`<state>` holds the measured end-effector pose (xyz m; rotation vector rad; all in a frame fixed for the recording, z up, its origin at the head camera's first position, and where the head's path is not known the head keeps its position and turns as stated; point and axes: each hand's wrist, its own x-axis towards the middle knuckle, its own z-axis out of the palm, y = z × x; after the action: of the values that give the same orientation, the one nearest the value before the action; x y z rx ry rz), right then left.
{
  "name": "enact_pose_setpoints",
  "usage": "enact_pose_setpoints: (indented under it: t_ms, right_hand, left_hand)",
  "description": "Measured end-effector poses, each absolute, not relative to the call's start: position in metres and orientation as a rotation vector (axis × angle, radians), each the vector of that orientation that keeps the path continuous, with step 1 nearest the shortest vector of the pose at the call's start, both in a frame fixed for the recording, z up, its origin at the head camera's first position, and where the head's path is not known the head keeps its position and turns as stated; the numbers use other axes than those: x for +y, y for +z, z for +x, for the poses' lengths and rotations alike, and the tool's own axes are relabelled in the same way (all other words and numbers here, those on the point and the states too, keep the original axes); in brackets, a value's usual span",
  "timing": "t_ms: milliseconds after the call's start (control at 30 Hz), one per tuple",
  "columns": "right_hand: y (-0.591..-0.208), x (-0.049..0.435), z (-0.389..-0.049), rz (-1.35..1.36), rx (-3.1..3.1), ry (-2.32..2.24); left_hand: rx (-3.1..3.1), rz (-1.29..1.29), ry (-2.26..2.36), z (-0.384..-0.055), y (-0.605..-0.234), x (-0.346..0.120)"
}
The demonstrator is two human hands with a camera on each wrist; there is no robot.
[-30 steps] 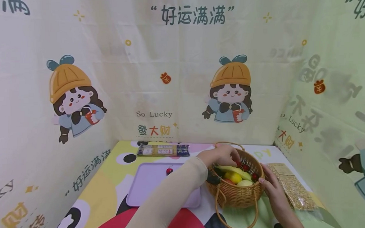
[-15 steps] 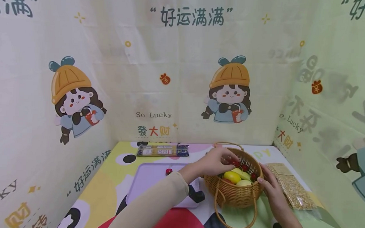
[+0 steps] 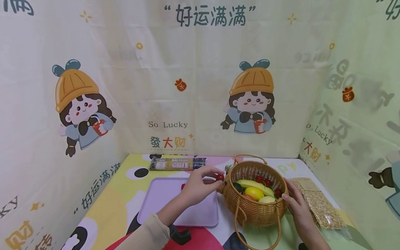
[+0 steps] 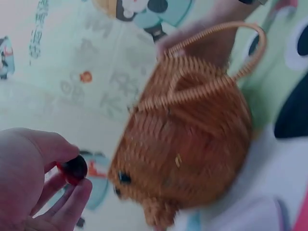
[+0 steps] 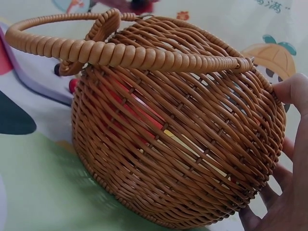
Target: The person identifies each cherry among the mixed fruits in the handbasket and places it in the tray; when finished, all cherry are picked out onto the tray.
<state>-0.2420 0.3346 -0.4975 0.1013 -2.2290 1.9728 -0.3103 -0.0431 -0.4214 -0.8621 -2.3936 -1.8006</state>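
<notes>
My left hand pinches a dark red cherry between thumb and fingers, just left of the wicker basket. The left wrist view shows this cherry at the fingertips, apart from the basket wall. My right hand holds the basket's right side, with the thumb at the rim and the fingers along the outer wall in the right wrist view. Inside lie a banana, a lemon, several cherries and other fruit, partly covered. Another cherry on the purple tray is mostly hidden by my left hand.
A long plastic-wrapped packet lies behind the tray. Right of the basket is a clear bag of pale grains. One basket handle hangs down in front, the other stands at the back. Printed cloth walls enclose the table.
My left hand has come out of the basket and moved left toward the tray, carrying a cherry. My right hand stays on the basket, which has hardly moved.
</notes>
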Motion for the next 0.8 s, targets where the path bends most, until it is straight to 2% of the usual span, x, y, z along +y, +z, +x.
enact_pose_setpoints:
  t_ms: [333, 567, 800]
  right_hand:
    - [-0.497, 0.335, -0.242, 0.099, -2.246, 1.949]
    - [-0.498, 0.335, -0.241, 0.095, -2.243, 1.953]
    - [-0.500, 0.335, -0.242, 0.112, -2.215, 1.972]
  left_hand:
    - [-2.424, -0.549, -1.694, -0.334, -0.461, -0.114]
    - [-2.513, -0.255, -1.585, -0.348, -0.477, -0.145]
    - [-2.533, -0.081, -1.502, -0.357, -0.500, -0.171]
